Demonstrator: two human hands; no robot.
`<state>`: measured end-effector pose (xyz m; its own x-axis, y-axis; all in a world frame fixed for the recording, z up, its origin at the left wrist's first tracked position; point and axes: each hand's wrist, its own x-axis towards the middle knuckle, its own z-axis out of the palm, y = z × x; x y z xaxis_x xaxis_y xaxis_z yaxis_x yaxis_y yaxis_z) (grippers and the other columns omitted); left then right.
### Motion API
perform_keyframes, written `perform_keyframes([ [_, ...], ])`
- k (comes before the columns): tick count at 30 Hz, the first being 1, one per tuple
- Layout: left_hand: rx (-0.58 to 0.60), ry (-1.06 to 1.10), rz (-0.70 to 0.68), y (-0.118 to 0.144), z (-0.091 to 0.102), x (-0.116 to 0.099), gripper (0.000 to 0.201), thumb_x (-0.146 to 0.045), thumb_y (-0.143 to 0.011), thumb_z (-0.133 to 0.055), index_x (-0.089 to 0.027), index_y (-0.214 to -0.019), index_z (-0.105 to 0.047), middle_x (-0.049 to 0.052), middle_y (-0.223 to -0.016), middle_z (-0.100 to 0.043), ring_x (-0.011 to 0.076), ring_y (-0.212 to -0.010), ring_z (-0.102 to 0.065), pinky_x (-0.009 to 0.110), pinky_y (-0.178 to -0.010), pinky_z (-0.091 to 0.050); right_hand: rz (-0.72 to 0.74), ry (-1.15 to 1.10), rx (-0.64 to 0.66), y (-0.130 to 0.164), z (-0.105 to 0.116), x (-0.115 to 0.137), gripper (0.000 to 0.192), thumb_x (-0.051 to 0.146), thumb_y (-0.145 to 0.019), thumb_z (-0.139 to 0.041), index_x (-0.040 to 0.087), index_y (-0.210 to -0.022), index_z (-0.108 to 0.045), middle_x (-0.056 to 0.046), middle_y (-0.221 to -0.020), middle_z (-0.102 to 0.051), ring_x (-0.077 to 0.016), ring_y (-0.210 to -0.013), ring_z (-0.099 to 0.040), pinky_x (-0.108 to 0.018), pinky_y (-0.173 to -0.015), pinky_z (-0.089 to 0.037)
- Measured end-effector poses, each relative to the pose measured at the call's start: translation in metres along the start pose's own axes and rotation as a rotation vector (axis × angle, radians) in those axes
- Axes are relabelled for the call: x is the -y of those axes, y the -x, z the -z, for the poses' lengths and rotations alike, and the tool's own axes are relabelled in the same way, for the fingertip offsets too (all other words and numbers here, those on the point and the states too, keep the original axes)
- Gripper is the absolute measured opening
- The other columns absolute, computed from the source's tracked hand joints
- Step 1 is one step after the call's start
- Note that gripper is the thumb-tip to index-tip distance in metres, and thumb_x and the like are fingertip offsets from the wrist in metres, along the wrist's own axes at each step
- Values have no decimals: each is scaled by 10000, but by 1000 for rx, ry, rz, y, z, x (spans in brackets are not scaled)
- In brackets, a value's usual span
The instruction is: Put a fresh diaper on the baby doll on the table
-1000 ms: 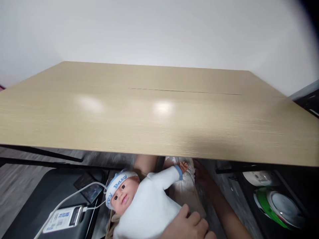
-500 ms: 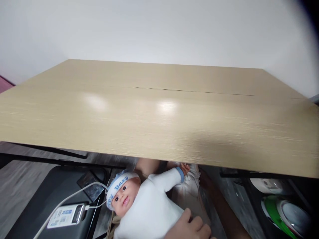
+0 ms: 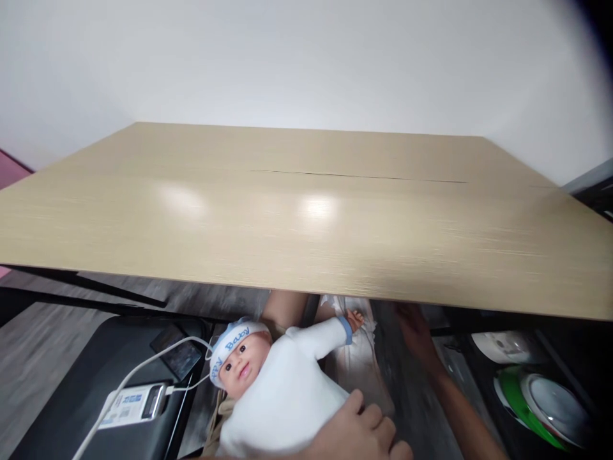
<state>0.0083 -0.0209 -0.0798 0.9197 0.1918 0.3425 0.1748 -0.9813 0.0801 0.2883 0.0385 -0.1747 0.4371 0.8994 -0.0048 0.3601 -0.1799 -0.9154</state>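
A baby doll (image 3: 287, 396) in a white top with blue cuffs and a white-and-blue cap marked "Baby" lies across my lap, face up. Over its lower body rests my left hand (image 3: 359, 428), fingers curled round it and holding it against me. One doll hand sticks out near the table's edge. To the right, my right hand (image 3: 414, 329) reaches down beside my leg under the table; it is dim and partly hidden, so its fingers cannot be made out.
A pale wooden table (image 3: 287, 236) spans the view before a white wall. On a black seat (image 3: 90, 358) at left lie a phone (image 3: 177, 351) and a power bank (image 3: 134, 406) with a white cable (image 3: 134, 377). Green-and-white (image 3: 531, 396) and white (image 3: 502, 347) objects sit at right.
My right hand has moved away from the doll's hand, out to the right. The view has shifted slightly, and my left hand stays on the doll.
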Motion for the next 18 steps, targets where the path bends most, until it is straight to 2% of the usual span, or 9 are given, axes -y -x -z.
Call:
perform_keyframes([
  [2,7,8,1,0,2,-2,408,-425,-1061,-767,-221,-852,-482,-39,-746,-626,171,-630,-546,389,-653,-253,95,-10,101,10,1,42,410,614,-984,-661,248,-1160,-723,-129,-1256,-767,-313,-1221,-705,-496,-1162,-522],
  [4,21,24,2,0,5,-4,373,-412,-1062,-767,-222,-873,-508,-34,-776,-653,179,-647,-562,389,-662,-259,281,61,359,23,-3,88,396,503,-1000,-720,248,-1303,-731,-115,-1338,-748,-305,-1281,-688,-477,-1186,-513],
  [6,44,46,3,0,7,-7,325,-404,-1074,-748,-224,-899,-542,-32,-804,-675,188,-663,-572,388,-667,-260,499,173,629,35,-14,130,430,423,-1019,-733,247,-1409,-691,-118,-1445,-699,-298,-1365,-641,-464,-1204,-500],
  [8,63,69,2,1,10,-10,282,-397,-1081,-735,-227,-921,-578,-30,-831,-696,196,-668,-573,388,-669,-258,627,292,772,44,-30,158,592,407,-991,-788,275,-1542,-617,-101,-1564,-631,-296,-1453,-572,-463,-1250,-451],
  [10,100,93,5,2,14,-14,242,-391,-1084,-728,-231,-945,-613,-22,-870,-721,206,-685,-582,391,-673,-267,690,384,826,51,-48,173,665,316,-982,-775,271,-1608,-555,-96,-1600,-609,-295,-1473,-541,-465,-1268,-415],
  [11,122,101,7,2,17,-16,220,-383,-1085,-725,-232,-957,-628,-18,-891,-732,211,-699,-589,394,-678,-277,711,429,840,53,-58,176,626,257,-985,-735,253,-1588,-567,-98,-1557,-641,-294,-1433,-563,-466,-1246,-419],
  [13,165,106,13,4,23,-20,185,-374,-1086,-720,-234,-989,-648,-9,-923,-744,216,-739,-608,396,-699,-302,733,511,854,55,-74,179,449,153,-972,-634,209,-1417,-656,-93,-1362,-733,-283,-1269,-638,-447,-1142,-457],
  [15,165,91,18,6,29,-24,190,-383,-1082,-725,-232,-997,-647,-8,-907,-735,214,-754,-614,393,-718,-312,743,559,846,58,-85,179,273,119,-930,-599,195,-1178,-684,-71,-1147,-762,-264,-1089,-671,-413,-1004,-470],
  [18,66,49,19,8,35,-30,246,-407,-1064,-755,-230,-963,-616,-18,-857,-694,205,-724,-584,383,-717,-306,733,523,783,65,-90,181,171,139,-892,-616,203,-1048,-648,-54,-1037,-749,-246,-988,-671,-380,-884,-441],
])
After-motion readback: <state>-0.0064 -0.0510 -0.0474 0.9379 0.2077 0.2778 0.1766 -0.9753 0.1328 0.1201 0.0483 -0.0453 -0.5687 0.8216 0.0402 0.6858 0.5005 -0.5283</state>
